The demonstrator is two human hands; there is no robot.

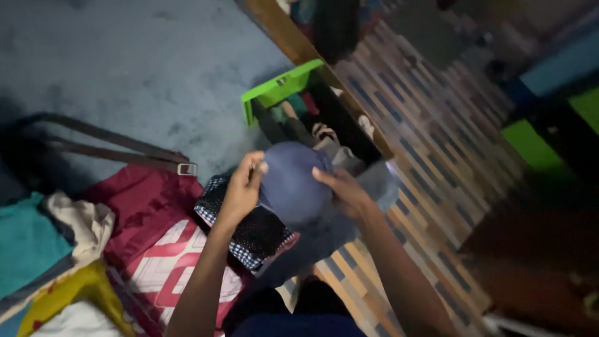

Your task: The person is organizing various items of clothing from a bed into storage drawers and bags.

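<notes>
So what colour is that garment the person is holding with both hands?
The garment is dark navy blue, plain with no pattern visible; the head view shows it, held between the left hand and right hand.

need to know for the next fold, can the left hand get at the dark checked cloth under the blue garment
Probably yes: the left hand grips the blue garment directly above the checked cloth, whose near edge lies uncovered. It would need to let go first.

Two bare forearms are showing with no sleeves, watch or rings visible on them, the left hand lying at about ten o'clock from the right hand, while dark blue clothing is showing at six o'clock by the bottom edge.
</notes>
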